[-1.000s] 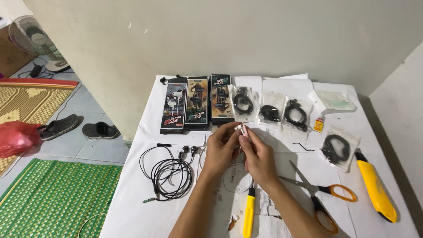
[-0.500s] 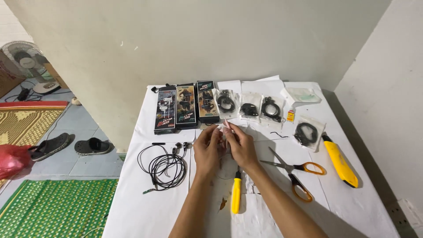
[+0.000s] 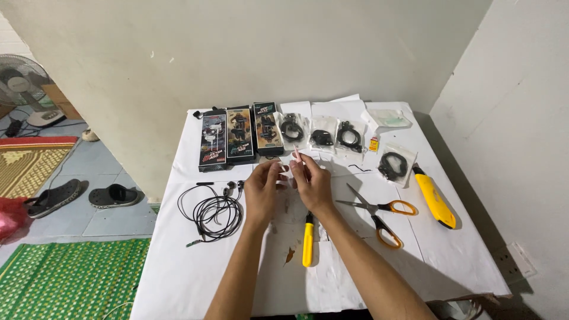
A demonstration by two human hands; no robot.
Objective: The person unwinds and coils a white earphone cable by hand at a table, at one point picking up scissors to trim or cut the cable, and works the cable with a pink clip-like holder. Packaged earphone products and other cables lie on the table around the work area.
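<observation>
Both hands are raised together over the middle of a white-covered table (image 3: pixel 178 278). My left hand (image 3: pixel 262 188) and my right hand (image 3: pixel 311 181) pinch a small, thin, pale piece (image 3: pixel 296 155) between their fingertips; what it is I cannot tell. A coiled black earphone cable (image 3: pixel 216 208) lies just left of my left hand. A yellow-handled tool (image 3: pixel 307 240) lies on the table below my right wrist. Orange-handled scissors (image 3: pixel 379 216) lie to the right of my right hand.
Three dark retail boxes (image 3: pixel 237 135) stand at the table's back, with several clear bags of black cables (image 3: pixel 323 135) beside them. A yellow utility knife (image 3: pixel 435 198) lies at right. A wall stands close on the right. Sandals (image 3: pixel 112 194), mats and a fan (image 3: pixel 24 89) are on the floor at left.
The view has shifted so the table sits a little further left in the frame. My hands stay together at the centre, still pinching the small pale piece.
</observation>
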